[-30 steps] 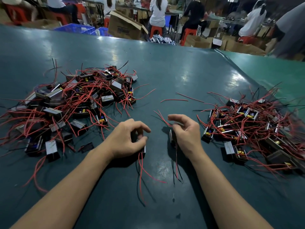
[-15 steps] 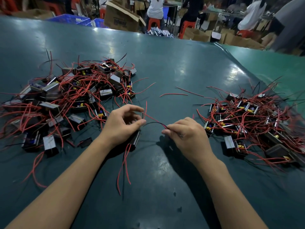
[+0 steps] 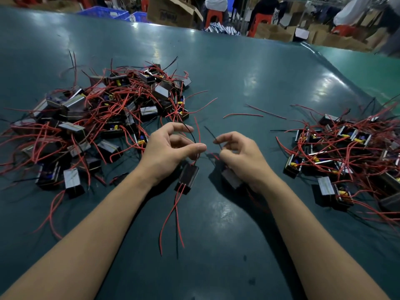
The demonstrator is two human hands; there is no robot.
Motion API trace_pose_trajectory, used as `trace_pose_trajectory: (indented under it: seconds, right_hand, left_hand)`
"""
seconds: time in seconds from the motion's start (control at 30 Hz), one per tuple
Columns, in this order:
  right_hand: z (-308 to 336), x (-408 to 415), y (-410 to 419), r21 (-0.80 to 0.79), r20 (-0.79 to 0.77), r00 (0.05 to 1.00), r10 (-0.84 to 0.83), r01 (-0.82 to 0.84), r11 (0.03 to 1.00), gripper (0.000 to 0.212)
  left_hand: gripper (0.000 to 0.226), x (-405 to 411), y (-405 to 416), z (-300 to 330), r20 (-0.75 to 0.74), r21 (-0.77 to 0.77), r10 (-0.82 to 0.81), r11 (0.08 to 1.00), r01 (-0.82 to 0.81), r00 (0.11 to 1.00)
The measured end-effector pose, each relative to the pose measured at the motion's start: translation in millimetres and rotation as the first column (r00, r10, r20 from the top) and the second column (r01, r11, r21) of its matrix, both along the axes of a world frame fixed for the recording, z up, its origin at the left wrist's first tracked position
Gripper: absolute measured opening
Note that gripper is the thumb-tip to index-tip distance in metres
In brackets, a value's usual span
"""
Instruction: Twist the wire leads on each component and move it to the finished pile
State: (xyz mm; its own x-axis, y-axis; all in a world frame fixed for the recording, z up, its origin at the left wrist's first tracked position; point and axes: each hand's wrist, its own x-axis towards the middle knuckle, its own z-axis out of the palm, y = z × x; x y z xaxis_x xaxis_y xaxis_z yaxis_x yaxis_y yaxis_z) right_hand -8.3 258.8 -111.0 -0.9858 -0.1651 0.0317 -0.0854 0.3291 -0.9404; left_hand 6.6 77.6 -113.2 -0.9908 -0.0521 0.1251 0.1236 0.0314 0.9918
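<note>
Right now I have both forearms stretched over the green table (image 3: 216, 61), one component to each hand. My left hand (image 3: 171, 148) pinches the upper leads of a black component (image 3: 187, 178) between thumb and a curled finger; the block hangs just under the palm, tilted, with its lower red leads (image 3: 171, 217) trailing toward me on the mat. My right hand (image 3: 240, 156) curls round a second component (image 3: 230, 177), mostly hidden beneath the palm, and pinches a black lead (image 3: 213, 136) that sticks up between the two hands. The free fingers of both hands stay loosely bent, not clamped.

To do this step well, I judge I should bring each pair of leads together close to the body before rolling, so the twist starts tight at the root and runs outward. I would keep each block steady against the palm, or it will spin with the wire. Pulling hard risks straining the leads where they enter the block.

Further out, a big pile (image 3: 104, 118) lies on the left and another pile (image 3: 346, 152) on the right, both a tangle of red wire. Which of them is the finished one I cannot tell. Beyond the table edge sit cartons (image 3: 173, 11), red stools (image 3: 259, 20) and people at other benches.
</note>
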Motion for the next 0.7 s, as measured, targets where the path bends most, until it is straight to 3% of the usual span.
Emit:
trace_pose_trajectory:
  seconds: [0.07, 0.17, 0.23, 0.37, 0.43, 0.6, 0.7]
  right_hand:
    - [1.2, 0.9, 1.7, -0.175, 0.060, 0.998, -0.011, 0.021, 0.984, 0.027]
    - [3.9, 2.5, 5.2, -0.262, 0.139, 0.990, -0.014, 0.051, 0.964, 0.013]
    - [5.3, 5.8, 6.6, -0.314, 0.193, 0.981, 0.008, 0.054, 0.948, 0.005]
    - [8.9, 10.5, 5.8, -0.489, 0.274, 0.958, 0.090, 0.058, 0.871, 0.011]
    - [8.8, 11.5, 2.5, -0.503, 0.281, 0.952, 0.116, 0.043, 0.863, 0.008]
    - [9.1, 13.3, -2.1, -0.571, 0.222, 0.957, 0.184, -0.025, 0.820, 0.008]
    - [7.2, 16.0, -4.9, -0.555, 0.145, 0.979, 0.144, -0.040, 0.831, 0.009]
  left_hand:
    - [0.024, -1.0, 1.3, 0.1, -0.045, -0.035, -0.006, 0.999, 0.005, 0.999]
    - [0.025, -0.1, 6.1, -0.2, -0.141, -0.032, 0.005, 0.999, -0.010, 0.990]
    - [0.020, 0.8, 9.7, -3.0, -0.199, -0.108, 0.073, 0.990, -0.096, 0.977]
    - [0.011, 1.0, 11.0, -10.4, -0.359, -0.336, 0.197, 0.885, -0.323, 0.912]
    - [0.010, 1.4, 12.1, -9.3, -0.438, -0.369, 0.197, 0.850, -0.375, 0.877]
    - [0.009, 5.4, 20.3, -4.6, -0.319, -0.260, 0.024, 0.959, -0.112, 0.947]
    - [0.013, 5.4, 22.4, -0.7, -0.214, -0.137, 0.000, 0.990, -0.030, 0.977]
